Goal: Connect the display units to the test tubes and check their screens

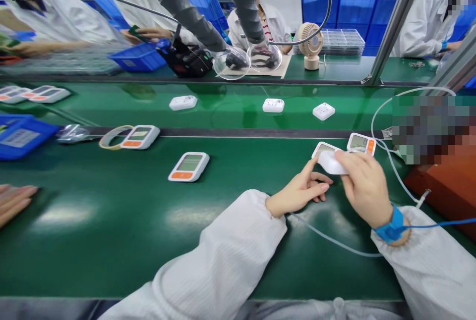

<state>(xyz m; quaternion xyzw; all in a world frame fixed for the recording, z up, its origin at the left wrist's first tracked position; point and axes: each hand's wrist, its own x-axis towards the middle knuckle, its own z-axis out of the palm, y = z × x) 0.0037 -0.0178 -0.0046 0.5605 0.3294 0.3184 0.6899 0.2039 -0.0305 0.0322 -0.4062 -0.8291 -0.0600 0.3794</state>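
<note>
My right hand (366, 188), with a blue wrist strap (392, 226) and its cord, grips a small white plastic device (332, 162) between thumb and fingers, tilted above the bench. Its face is turned away and blurred. My left hand (299, 191) is just left of it, index finger stretched up to the device's edge and the other fingers loosely bent apart; whether the fingertip touches is unclear. Behind the held device lie a white display unit (320, 147), partly covered, and another with a screen and orange button panel (360, 142). A similar display unit (189, 167) lies left of my hands.
Several white devices lie on the green conveyor strip (230, 114) beyond the bench. A tape roll (111, 137), a blue bin (26, 136) and another person's hand (15, 203) are at left. A thin tube (334, 240) crosses by my wrists; an orange box (442, 186) stands right.
</note>
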